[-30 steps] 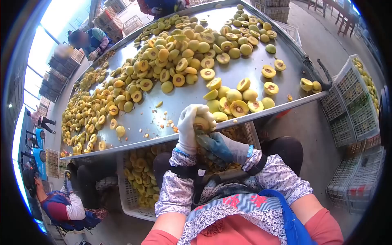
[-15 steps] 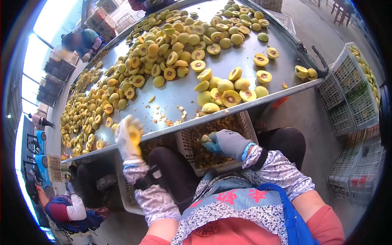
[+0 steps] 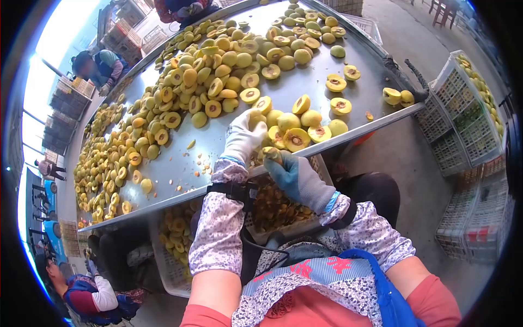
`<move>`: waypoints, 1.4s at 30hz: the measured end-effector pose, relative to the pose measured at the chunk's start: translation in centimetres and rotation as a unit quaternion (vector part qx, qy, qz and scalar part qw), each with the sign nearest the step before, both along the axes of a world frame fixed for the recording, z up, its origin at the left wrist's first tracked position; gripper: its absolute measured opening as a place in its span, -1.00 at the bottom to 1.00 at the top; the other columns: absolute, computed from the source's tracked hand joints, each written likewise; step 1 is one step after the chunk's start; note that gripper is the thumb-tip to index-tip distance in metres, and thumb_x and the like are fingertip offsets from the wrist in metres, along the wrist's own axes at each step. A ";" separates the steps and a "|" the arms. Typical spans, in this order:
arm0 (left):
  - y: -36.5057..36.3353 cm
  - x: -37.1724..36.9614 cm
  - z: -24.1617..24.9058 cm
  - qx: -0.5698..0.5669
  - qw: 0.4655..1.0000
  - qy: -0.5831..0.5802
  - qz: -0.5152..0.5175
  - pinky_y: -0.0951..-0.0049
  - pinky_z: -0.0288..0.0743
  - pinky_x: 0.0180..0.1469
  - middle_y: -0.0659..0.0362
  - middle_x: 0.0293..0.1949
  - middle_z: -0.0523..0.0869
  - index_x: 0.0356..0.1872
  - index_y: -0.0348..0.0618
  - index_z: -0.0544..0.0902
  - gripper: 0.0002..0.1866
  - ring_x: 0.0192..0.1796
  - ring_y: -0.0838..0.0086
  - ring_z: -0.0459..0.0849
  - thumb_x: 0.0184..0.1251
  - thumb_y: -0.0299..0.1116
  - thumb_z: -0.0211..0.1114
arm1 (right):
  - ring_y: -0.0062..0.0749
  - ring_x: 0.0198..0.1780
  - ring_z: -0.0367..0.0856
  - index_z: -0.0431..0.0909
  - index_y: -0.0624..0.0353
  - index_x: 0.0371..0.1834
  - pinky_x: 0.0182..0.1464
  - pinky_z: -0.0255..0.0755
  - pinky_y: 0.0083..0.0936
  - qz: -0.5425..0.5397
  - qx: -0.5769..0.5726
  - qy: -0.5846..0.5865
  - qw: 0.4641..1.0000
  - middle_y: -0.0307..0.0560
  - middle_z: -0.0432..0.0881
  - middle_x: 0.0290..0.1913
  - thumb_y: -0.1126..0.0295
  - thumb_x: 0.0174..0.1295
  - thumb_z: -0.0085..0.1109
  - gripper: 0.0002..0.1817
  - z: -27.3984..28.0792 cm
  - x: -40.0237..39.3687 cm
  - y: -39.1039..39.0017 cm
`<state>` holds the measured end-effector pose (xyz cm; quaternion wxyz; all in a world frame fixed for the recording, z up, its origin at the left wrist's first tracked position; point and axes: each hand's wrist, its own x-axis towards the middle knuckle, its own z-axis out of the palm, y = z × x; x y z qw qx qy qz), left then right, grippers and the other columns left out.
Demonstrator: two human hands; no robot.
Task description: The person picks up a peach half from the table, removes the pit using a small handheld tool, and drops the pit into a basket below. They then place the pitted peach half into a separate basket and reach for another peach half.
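My left hand [image 3: 243, 137], in a white glove, reaches over the table's near edge into a small group of yellow peach halves [image 3: 297, 139]. Its fingers curl round one peach half [image 3: 258, 120] at the left of that group. Just below the edge is my right hand [image 3: 300, 183], in a grey glove with blue fingers. It is closed on a small yellow-brown thing [image 3: 272, 155] whose kind I cannot tell. Some of the halves in the group show their stone or a brown hollow.
A big heap of peach halves [image 3: 185, 87] covers much of the metal table [image 3: 207, 143]. Under its edge stand a crate of scraps [image 3: 283, 210] and a crate of peach halves [image 3: 177, 231]. Stacked crates [image 3: 463, 114] rise at right. Co-workers sit at left [image 3: 90, 291] and far left [image 3: 103, 68].
My left hand has swung right from the table's near-left edge to the group of peach halves; the yellow piece by it is gone. My right hand has risen towards the table edge.
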<state>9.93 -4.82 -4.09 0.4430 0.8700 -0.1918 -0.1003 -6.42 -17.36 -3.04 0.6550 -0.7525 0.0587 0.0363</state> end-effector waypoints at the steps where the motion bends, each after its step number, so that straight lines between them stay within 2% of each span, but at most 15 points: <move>1: -0.1 0.9 -0.5 0.017 1.000 -0.021 0.000 0.46 0.55 0.10 0.13 0.03 0.74 0.22 -0.22 0.59 -0.52 0.03 0.47 0.68 0.31 -0.29 0.38 | -0.36 -0.28 0.66 0.61 0.28 -0.04 -0.13 0.52 -0.33 -0.039 0.020 -0.009 0.999 0.13 0.69 -0.34 0.09 0.43 0.14 -0.59 0.1 0.3 -0.1; 5: 2.1 -1.5 2.0 -0.316 0.926 0.201 0.056 0.40 0.63 0.08 0.06 0.05 0.70 0.27 -0.22 0.54 -0.61 0.00 0.41 0.70 0.50 -0.31 0.20 | -0.52 -0.34 0.53 0.60 0.31 -0.04 -0.18 0.50 -0.35 -0.102 0.085 -0.014 0.991 0.08 0.66 -0.40 0.06 0.44 0.12 -0.56 1.8 0.5 -0.5; 6: 2.6 -2.6 2.7 -0.313 0.927 0.201 0.055 0.40 0.63 0.08 0.06 0.05 0.70 0.27 -0.22 0.54 -0.61 0.00 0.41 0.70 0.50 -0.31 0.20 | -0.52 -0.34 0.53 0.60 0.31 -0.04 -0.18 0.50 -0.35 -0.104 0.088 -0.015 0.991 0.08 0.66 -0.40 0.06 0.44 0.12 -0.56 1.6 0.7 -0.4; 8: 3.6 -4.6 3.5 -0.504 0.819 0.275 -0.014 0.38 0.64 0.02 -0.02 0.09 0.68 0.31 -0.24 0.49 -0.57 -0.02 0.38 0.69 0.59 -0.22 0.04 | -0.43 -0.31 0.62 0.60 0.29 -0.04 -0.17 0.51 -0.32 -0.093 0.092 -0.032 0.991 0.14 0.67 -0.37 0.04 0.44 0.12 -0.55 0.5 1.2 0.2; 9: 3.5 -5.7 3.8 -0.503 0.819 0.275 -0.012 0.38 0.64 0.02 -0.02 0.09 0.68 0.31 -0.24 0.49 -0.57 -0.02 0.38 0.69 0.59 -0.22 0.04 | -0.43 -0.31 0.62 0.60 0.29 -0.04 -0.17 0.51 -0.32 -0.092 0.093 -0.031 0.991 0.14 0.67 -0.37 0.04 0.44 0.12 -0.55 -0.1 1.4 0.8; 11: 2.6 -7.4 3.9 -0.510 0.821 0.252 -0.046 0.41 0.63 -0.02 -0.07 0.10 0.67 0.31 -0.29 0.49 -0.51 -0.05 0.40 0.68 0.63 -0.13 -0.09 | -0.62 -0.43 0.47 0.61 0.27 -0.12 -0.36 0.43 -0.49 -0.042 0.046 -0.019 0.998 -0.24 0.58 -0.49 0.11 0.48 0.09 -0.62 -0.9 1.5 2.0; 12: 2.7 -7.3 3.8 -0.444 0.854 0.271 -0.015 0.40 0.63 -0.03 -0.08 0.11 0.67 0.30 -0.32 0.49 -0.44 -0.05 0.40 0.68 0.65 -0.03 -0.14 | -0.46 -0.36 0.62 0.60 0.27 -0.07 -0.28 0.50 -0.35 -0.013 -0.067 -0.034 0.997 -0.01 0.68 -0.43 0.11 0.47 0.09 -0.62 -1.0 1.4 2.2; 15: 2.7 -7.9 2.9 -0.450 0.860 0.240 0.013 0.39 0.63 -0.04 -0.07 0.11 0.67 0.29 -0.30 0.50 -0.40 -0.06 0.39 0.68 0.66 0.05 -0.17 | -0.32 -0.30 0.72 0.59 0.27 -0.06 -0.24 0.53 -0.25 -0.028 -0.078 -0.041 0.996 0.14 0.70 -0.38 0.11 0.47 0.08 -0.62 -1.2 1.3 3.1; 16: 2.6 -8.1 3.0 -0.455 0.859 0.233 0.025 0.40 0.63 -0.05 -0.06 0.13 0.67 0.28 -0.30 0.51 -0.37 -0.08 0.39 0.68 0.66 0.09 -0.17 | 0.31 -0.09 0.68 0.52 0.17 0.01 -0.12 0.57 -0.01 -0.016 -0.097 -0.030 0.995 0.36 0.67 -0.28 -0.04 0.41 0.13 -0.55 -1.1 1.4 3.0; 23: 3.3 -8.1 3.2 -0.509 0.835 0.210 0.016 0.23 0.61 0.13 -0.04 0.15 0.65 0.28 -0.29 0.51 -0.44 0.08 0.22 0.68 0.63 0.01 -0.06 | 0.32 -0.10 0.68 0.55 0.29 -0.06 -0.14 0.55 -0.07 0.029 -0.042 0.001 0.999 0.38 0.67 -0.31 -0.03 0.42 0.13 -0.51 -1.2 1.8 3.9; 29: 3.1 -8.5 3.2 -0.611 0.735 0.289 0.055 0.09 0.59 0.16 0.00 0.06 0.70 0.17 -0.27 0.57 -0.56 0.11 0.14 0.67 0.60 -0.09 0.02 | 0.25 -0.08 0.71 0.58 0.34 -0.05 -0.12 0.55 -0.16 0.008 0.032 -0.023 0.999 0.40 0.68 -0.26 0.00 0.44 0.11 -0.50 -2.3 1.5 5.1; 32: 2.8 -8.8 3.4 -0.576 0.767 0.256 0.119 0.10 0.59 0.16 0.01 0.00 0.71 0.12 -0.25 0.60 -0.60 0.08 0.16 0.68 0.60 -0.12 0.03 | 0.19 -0.05 0.72 0.59 0.35 -0.06 -0.10 0.55 -0.18 -0.010 0.057 -0.063 0.996 0.40 0.68 -0.25 0.01 0.45 0.10 -0.50 -2.5 1.2 5.6; 34: 2.7 -8.9 3.1 -0.552 0.798 0.212 0.118 0.11 0.60 0.15 0.01 -0.02 0.71 0.16 -0.22 0.58 -0.63 0.05 0.18 0.69 0.62 -0.17 0.03 | -0.60 -0.24 0.52 0.59 0.28 -0.06 -0.18 0.49 -0.46 -0.002 0.060 -0.054 0.997 -0.13 0.64 -0.34 0.11 0.52 0.04 -0.61 -2.9 1.3 5.9; 40: 2.2 -9.3 2.4 -0.523 0.845 0.092 0.063 0.12 0.57 0.20 -0.03 -0.02 0.70 0.25 -0.25 0.51 -0.64 0.05 0.20 0.68 0.65 -0.28 -0.07 | -0.63 -0.39 0.49 0.59 0.18 -0.21 -0.39 0.36 -0.58 0.040 0.204 0.001 0.978 -0.28 0.54 -0.45 -0.07 0.51 -0.02 -0.52 -1.4 1.1 6.0; 42: 2.5 -9.3 2.2 -0.501 0.861 0.071 0.054 0.11 0.56 0.22 -0.03 -0.01 0.70 0.27 -0.26 0.49 -0.64 0.06 0.20 0.67 0.66 -0.30 -0.08 | -0.63 -0.32 0.49 0.58 0.20 -0.16 -0.31 0.41 -0.57 0.063 0.252 0.037 0.965 -0.23 0.58 -0.42 -0.06 0.52 -0.04 -0.51 0.3 0.5 5.2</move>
